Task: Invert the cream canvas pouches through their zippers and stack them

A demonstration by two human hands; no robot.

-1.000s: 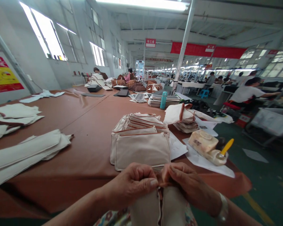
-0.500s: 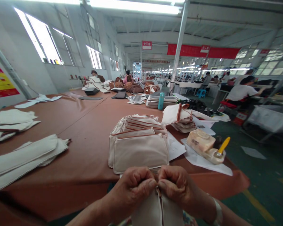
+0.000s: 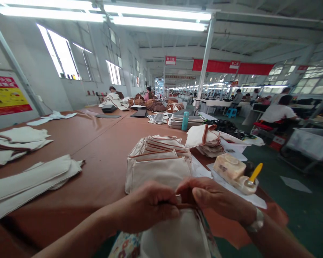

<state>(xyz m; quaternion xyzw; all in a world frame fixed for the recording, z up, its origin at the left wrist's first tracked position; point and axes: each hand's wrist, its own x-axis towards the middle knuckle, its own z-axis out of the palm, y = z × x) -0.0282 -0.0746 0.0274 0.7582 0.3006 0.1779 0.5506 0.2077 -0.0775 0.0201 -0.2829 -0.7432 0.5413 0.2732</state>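
Note:
Over my lap hangs a cream fabric piece (image 3: 174, 234) with a brown edge along its top, sewn flat like a pouch panel. My left hand (image 3: 148, 206) is closed on the left part of that edge, slightly blurred. At the right end of the same edge my right hand (image 3: 212, 199) is curled, thumb and fingers on the brown strip; its fingertips are partly hidden. Just beyond both hands, a row of similar cream pieces (image 3: 161, 168) with brown edges leans in a stack on the brown-covered table (image 3: 97, 182).
To the right stand a stained container (image 3: 228, 166) and a yellow-handled brush (image 3: 256, 172) on white paper. Behind them lies another cream pile (image 3: 204, 139). A teal bottle (image 3: 185, 121) stands farther back. Cream pieces (image 3: 34, 182) lie at left. Co-workers sit in the background.
My hands have moved apart from their close pinch at the middle. The fabric piece has turned, its brown edge now running across between my hands. The view has tilted up a little.

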